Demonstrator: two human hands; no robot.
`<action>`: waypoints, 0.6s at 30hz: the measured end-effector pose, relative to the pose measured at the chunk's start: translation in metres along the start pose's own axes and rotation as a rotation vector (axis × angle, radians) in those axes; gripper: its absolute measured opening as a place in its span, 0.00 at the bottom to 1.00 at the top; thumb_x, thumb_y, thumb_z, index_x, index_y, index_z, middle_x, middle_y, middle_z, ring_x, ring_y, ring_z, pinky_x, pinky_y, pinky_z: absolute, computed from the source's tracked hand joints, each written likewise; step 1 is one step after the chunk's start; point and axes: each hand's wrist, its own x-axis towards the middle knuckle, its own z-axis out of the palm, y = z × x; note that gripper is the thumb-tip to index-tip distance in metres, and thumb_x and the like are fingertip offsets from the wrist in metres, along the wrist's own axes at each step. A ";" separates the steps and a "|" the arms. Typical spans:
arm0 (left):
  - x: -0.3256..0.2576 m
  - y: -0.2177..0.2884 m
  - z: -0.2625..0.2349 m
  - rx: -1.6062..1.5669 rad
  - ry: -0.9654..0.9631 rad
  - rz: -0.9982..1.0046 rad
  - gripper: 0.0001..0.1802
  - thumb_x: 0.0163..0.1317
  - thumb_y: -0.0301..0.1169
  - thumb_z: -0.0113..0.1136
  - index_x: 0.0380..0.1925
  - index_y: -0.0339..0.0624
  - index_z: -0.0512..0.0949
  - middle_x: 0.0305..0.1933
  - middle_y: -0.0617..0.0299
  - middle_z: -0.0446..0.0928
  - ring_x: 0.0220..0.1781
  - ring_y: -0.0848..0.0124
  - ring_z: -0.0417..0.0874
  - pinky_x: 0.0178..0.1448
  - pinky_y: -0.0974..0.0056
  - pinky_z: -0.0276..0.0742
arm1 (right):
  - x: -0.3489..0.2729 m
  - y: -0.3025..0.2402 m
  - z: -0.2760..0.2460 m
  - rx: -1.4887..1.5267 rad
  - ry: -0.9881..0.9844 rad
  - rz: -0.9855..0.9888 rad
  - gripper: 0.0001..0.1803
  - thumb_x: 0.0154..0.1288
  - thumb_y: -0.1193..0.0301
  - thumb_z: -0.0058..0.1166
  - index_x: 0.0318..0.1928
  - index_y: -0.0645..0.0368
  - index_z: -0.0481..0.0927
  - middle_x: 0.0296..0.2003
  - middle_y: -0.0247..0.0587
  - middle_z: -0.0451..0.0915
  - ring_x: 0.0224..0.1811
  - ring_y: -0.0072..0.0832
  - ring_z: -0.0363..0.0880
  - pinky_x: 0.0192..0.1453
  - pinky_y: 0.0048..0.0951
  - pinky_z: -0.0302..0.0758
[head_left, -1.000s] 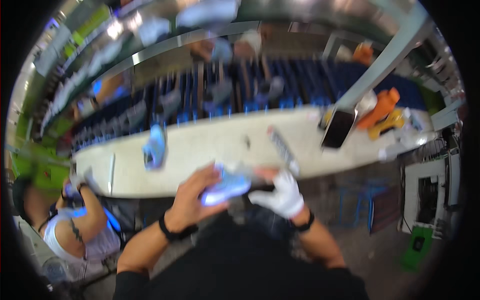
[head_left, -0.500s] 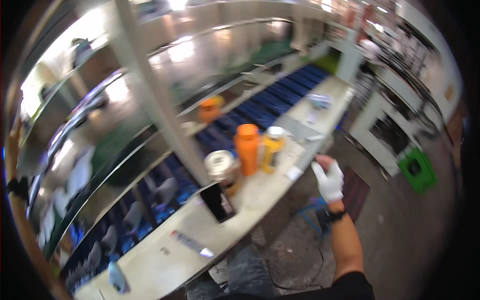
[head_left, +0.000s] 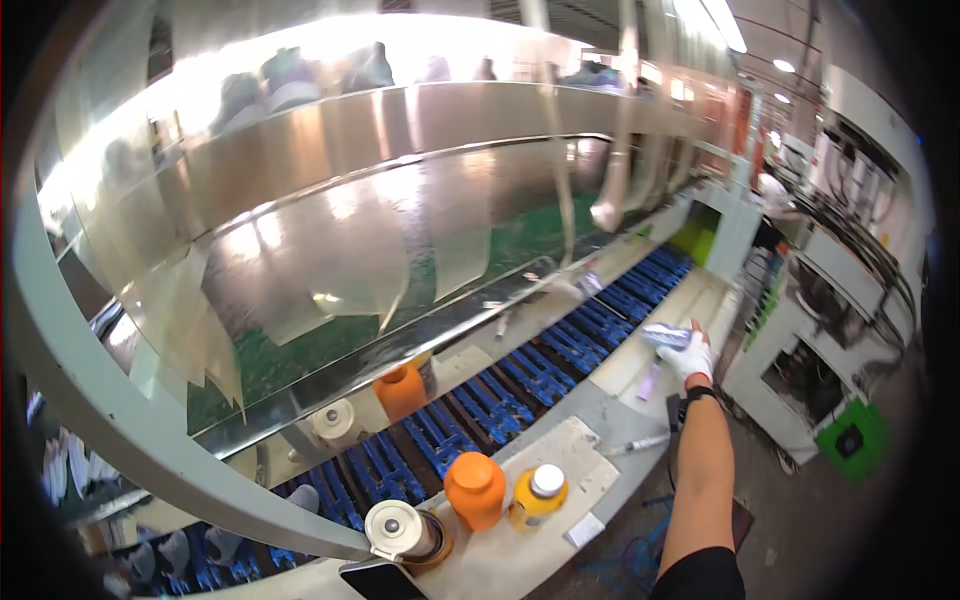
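My right hand (head_left: 688,355), in a white glove with a bare fingertip showing, reaches along the pale bench to its far right part. Its thumb and forefinger are spread at the near end of a small lilac-grey piece (head_left: 664,334), whose kind I cannot make out. The hand overlaps this piece, and a firm grip does not show. A flat lilac strip (head_left: 650,381) lies on the bench just below the hand. Closer to me is a slim pen-like tool (head_left: 638,445). My left hand is out of view.
An orange bottle (head_left: 475,492), a yellow bottle (head_left: 538,497), a cream-lidded container (head_left: 402,532) and a phone (head_left: 383,580) stand or lie on the near bench. Behind runs a blue slatted conveyor (head_left: 500,405). A curved grey post (head_left: 120,440) crosses at left; machinery (head_left: 800,330) stands right.
My right hand has moved from beside the bench, over the floor, to the lilac-grey piece. The view has turned, so the bottles and phone now appear lower.
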 end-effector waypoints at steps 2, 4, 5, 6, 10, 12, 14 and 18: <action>0.003 0.016 0.011 -0.017 -0.022 -0.009 0.31 0.82 0.51 0.58 0.61 0.30 0.83 0.58 0.37 0.87 0.60 0.44 0.86 0.68 0.43 0.78 | 0.018 0.019 0.008 0.028 -0.082 -0.018 0.55 0.49 0.53 0.83 0.78 0.53 0.74 0.72 0.62 0.79 0.72 0.58 0.80 0.78 0.49 0.77; -0.002 0.031 0.005 -0.010 -0.024 -0.029 0.31 0.82 0.52 0.58 0.60 0.30 0.83 0.57 0.37 0.87 0.59 0.44 0.87 0.67 0.43 0.79 | 0.013 0.010 0.024 0.006 -0.049 -0.007 0.48 0.54 0.57 0.80 0.75 0.53 0.77 0.64 0.61 0.85 0.69 0.56 0.84 0.75 0.50 0.79; -0.007 0.037 -0.001 -0.001 -0.025 -0.043 0.31 0.82 0.52 0.58 0.60 0.31 0.84 0.56 0.37 0.87 0.59 0.45 0.87 0.67 0.43 0.79 | 0.003 -0.003 0.028 -0.042 -0.026 0.000 0.45 0.57 0.59 0.79 0.75 0.53 0.77 0.61 0.60 0.88 0.67 0.55 0.86 0.73 0.49 0.80; -0.013 0.042 -0.008 0.010 -0.031 -0.053 0.31 0.81 0.53 0.57 0.60 0.31 0.84 0.56 0.37 0.87 0.58 0.45 0.87 0.66 0.43 0.79 | -0.013 -0.021 0.029 -0.022 0.006 0.001 0.42 0.60 0.61 0.77 0.75 0.54 0.77 0.61 0.59 0.88 0.67 0.53 0.86 0.73 0.49 0.80; -0.003 0.025 0.033 -0.146 -0.019 -0.012 0.32 0.81 0.54 0.57 0.58 0.31 0.84 0.54 0.37 0.88 0.56 0.46 0.88 0.64 0.43 0.81 | -0.022 0.002 -0.022 0.216 0.302 -0.127 0.36 0.67 0.64 0.78 0.73 0.57 0.79 0.65 0.58 0.84 0.66 0.51 0.84 0.74 0.48 0.78; 0.004 0.055 0.012 -0.141 -0.021 -0.025 0.33 0.81 0.55 0.57 0.58 0.31 0.85 0.53 0.37 0.88 0.55 0.46 0.89 0.63 0.43 0.81 | -0.056 -0.015 -0.053 0.381 0.369 -0.176 0.34 0.72 0.62 0.77 0.73 0.60 0.79 0.69 0.55 0.82 0.68 0.47 0.83 0.77 0.45 0.77; 0.009 0.078 0.029 -0.188 -0.007 -0.056 0.33 0.80 0.56 0.57 0.57 0.31 0.85 0.52 0.37 0.89 0.54 0.46 0.89 0.62 0.44 0.82 | -0.088 -0.022 -0.093 0.321 0.497 -0.312 0.36 0.74 0.61 0.77 0.74 0.64 0.77 0.71 0.56 0.81 0.70 0.45 0.83 0.78 0.43 0.77; -0.050 0.101 0.138 -0.406 0.556 0.428 0.27 0.62 0.34 0.83 0.61 0.46 0.85 0.67 0.55 0.84 0.66 0.50 0.84 0.65 0.54 0.82 | -0.152 -0.048 -0.208 0.619 0.563 -0.530 0.40 0.74 0.63 0.77 0.76 0.70 0.73 0.73 0.60 0.77 0.71 0.44 0.81 0.77 0.44 0.79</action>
